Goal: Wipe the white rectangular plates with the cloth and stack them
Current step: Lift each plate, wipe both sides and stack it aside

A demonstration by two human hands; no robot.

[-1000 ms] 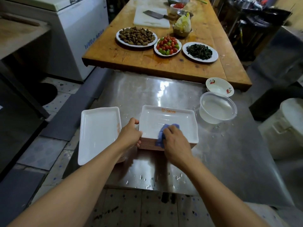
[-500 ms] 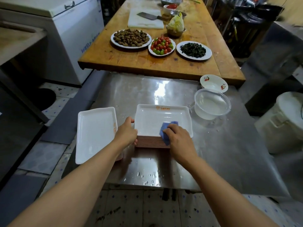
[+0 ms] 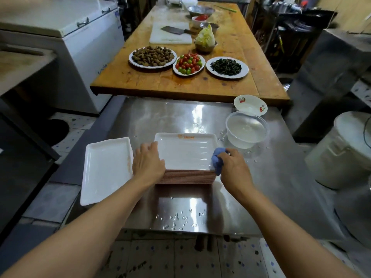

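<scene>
A stack of several white rectangular plates (image 3: 185, 152) with reddish undersides stands in the middle of the steel table (image 3: 281, 177). My left hand (image 3: 147, 162) grips the stack's near left corner. My right hand (image 3: 233, 167) presses a bunched blue cloth (image 3: 217, 159) onto the top plate's near right corner. One more white rectangular plate (image 3: 106, 169) lies to the left, overhanging the table's left edge.
A clear plastic bowl with water (image 3: 247, 130) and a small cherry-patterned bowl (image 3: 250, 105) sit at the back right. Behind is a wooden table (image 3: 200, 85) with plates of food. Water drops (image 3: 178, 219) dot the steel near its front edge. A white bucket (image 3: 345, 149) stands at the right.
My right hand has slid the cloth from the plate's near middle to its near right corner. My left hand has stayed at the stack's left corner.
</scene>
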